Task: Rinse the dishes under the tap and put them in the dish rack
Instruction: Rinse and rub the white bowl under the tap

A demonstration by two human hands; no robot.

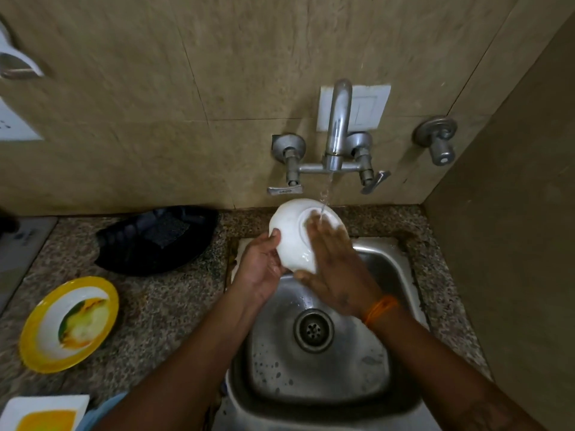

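A white bowl is held upside down over the steel sink, under the running tap. My left hand grips its rim from the left, thumb on the outside. My right hand lies flat with straight fingers on the bowl's base, and the water stream lands on those fingertips. A black dish rack sits on the counter left of the sink.
A yellow-rimmed plate lies on the granite counter at the left. A white square dish with yellow inside sits at the bottom left corner. A wall valve sticks out at the right, beside the side wall.
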